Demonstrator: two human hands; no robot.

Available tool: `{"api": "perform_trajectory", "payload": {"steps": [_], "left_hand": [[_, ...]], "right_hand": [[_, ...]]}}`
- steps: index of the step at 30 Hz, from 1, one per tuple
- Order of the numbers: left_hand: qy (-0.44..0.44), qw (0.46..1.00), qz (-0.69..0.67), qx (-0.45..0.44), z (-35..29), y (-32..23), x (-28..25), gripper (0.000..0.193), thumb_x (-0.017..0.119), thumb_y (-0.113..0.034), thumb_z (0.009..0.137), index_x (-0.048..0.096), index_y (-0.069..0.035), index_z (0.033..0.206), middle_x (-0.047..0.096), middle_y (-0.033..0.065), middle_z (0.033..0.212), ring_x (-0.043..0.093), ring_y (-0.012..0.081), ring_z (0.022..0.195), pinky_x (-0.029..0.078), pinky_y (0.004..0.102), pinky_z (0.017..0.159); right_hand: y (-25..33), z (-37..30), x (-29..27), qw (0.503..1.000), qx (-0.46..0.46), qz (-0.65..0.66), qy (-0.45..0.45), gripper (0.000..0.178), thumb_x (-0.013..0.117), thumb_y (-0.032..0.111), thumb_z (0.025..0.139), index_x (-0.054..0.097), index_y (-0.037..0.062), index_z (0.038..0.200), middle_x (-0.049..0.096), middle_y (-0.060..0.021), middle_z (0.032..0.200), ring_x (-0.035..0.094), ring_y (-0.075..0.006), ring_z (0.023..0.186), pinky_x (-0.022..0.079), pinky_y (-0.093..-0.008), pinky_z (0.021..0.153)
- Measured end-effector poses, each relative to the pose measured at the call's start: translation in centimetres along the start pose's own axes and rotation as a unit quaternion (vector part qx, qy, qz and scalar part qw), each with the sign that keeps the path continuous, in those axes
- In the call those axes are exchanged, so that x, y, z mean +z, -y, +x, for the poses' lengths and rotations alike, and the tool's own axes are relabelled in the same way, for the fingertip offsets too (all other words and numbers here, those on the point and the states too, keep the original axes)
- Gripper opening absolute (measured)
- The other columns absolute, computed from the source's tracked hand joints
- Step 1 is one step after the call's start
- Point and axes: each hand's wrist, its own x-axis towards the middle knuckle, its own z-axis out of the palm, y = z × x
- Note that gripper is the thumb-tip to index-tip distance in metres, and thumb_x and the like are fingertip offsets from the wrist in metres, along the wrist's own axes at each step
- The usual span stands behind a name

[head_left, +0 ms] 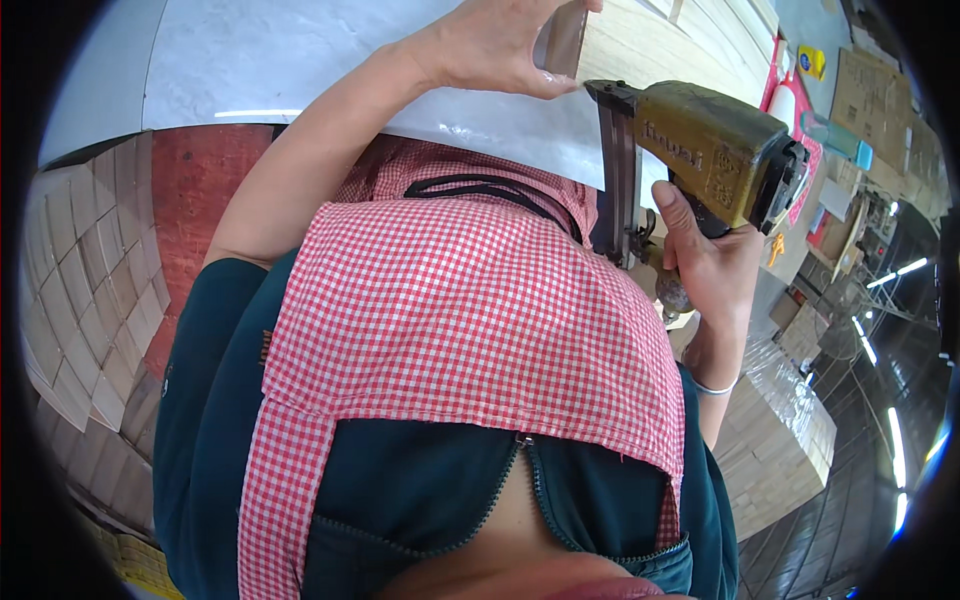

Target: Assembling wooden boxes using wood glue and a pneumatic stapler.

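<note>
My right hand (712, 262) is wrapped round the handle of a pneumatic nail gun (705, 140) with a worn yellow-brown body and a dark magazine. The gun's nose points left, at the near edge of a pale wooden panel (655, 50); whether it touches the wood, I cannot tell. My left hand (490, 48) spans a small brown wooden piece (565, 42) beside the panel, its thumb on the near side and a finger on the far side. The thumb tip comes close to the gun's nose. Part of the left hand is cut off by the top edge.
A white worktop (300, 60) lies under the wood. Stacked wooden blocks (90, 280) stand at the left, by a red panel (200, 220). On the right are a plastic-wrapped wood stack (770, 440), a cardboard box (870, 100), a yellow packet (811, 62) and a teal-ended bottle (840, 140).
</note>
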Motion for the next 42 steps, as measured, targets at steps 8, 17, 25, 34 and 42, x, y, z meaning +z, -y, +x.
{"api": "perform_trajectory", "payload": {"steps": [8,17,25,34,42], "left_hand": [[-0.040,0.994,0.008,-0.097,-2.4,-0.1,-0.5,0.084,0.080,-0.018,0.074,0.038,-0.001,0.144,0.043,0.0218,0.142,0.048,0.0383,0.128,0.040,0.0446,0.111],[-0.205,0.969,0.123,-0.053,-7.8,2.6,-0.7,0.072,0.075,-0.005,0.075,0.045,0.001,0.141,0.043,0.0229,0.146,0.049,0.0380,0.129,0.040,0.0435,0.112],[-0.294,0.951,0.086,0.047,-7.3,1.5,-0.9,0.056,0.074,-0.002,0.076,0.055,0.001,0.128,0.045,0.0248,0.144,0.052,0.0379,0.127,0.042,0.0425,0.109],[-0.369,0.893,0.023,0.258,-5.6,3.8,-0.6,0.017,0.075,-0.001,0.081,0.059,-0.001,0.088,0.049,0.0252,0.141,0.055,0.0356,0.122,0.045,0.0399,0.102],[-0.252,0.950,0.174,0.062,-8.9,5.1,-0.6,0.024,0.076,0.000,0.081,0.053,-0.003,0.078,0.050,0.0252,0.142,0.055,0.0343,0.119,0.044,0.0393,0.101]], "right_hand": [[1.8,2.9,0.5,0.999,0.019,-0.042,0.006,0.030,0.082,0.008,0.086,0.070,-0.0027,0.111,0.075,-0.0087,0.093,0.067,-0.0147,0.072,0.051,-0.0245,0.061],[2.1,4.4,0.2,0.998,-0.041,-0.042,0.028,0.028,0.082,0.007,0.086,0.071,-0.0023,0.109,0.076,-0.0071,0.093,0.066,-0.0141,0.073,0.051,-0.0246,0.062],[2.9,6.0,-1.3,0.995,-0.034,-0.084,0.049,0.023,0.083,0.011,0.086,0.072,-0.0012,0.102,0.070,-0.0044,0.074,0.057,-0.0104,0.054,0.043,-0.0226,0.048],[3.0,9.7,-2.2,0.993,-0.054,-0.095,0.031,0.023,0.083,0.019,0.087,0.072,-0.0013,0.090,0.059,-0.0012,0.055,0.043,-0.0088,0.036,0.031,-0.0223,0.036],[3.2,10.4,-2.1,0.992,-0.059,-0.102,0.037,0.026,0.082,0.022,0.088,0.071,-0.0016,0.087,0.057,-0.0008,0.052,0.043,-0.0088,0.035,0.031,-0.0221,0.036]]}}
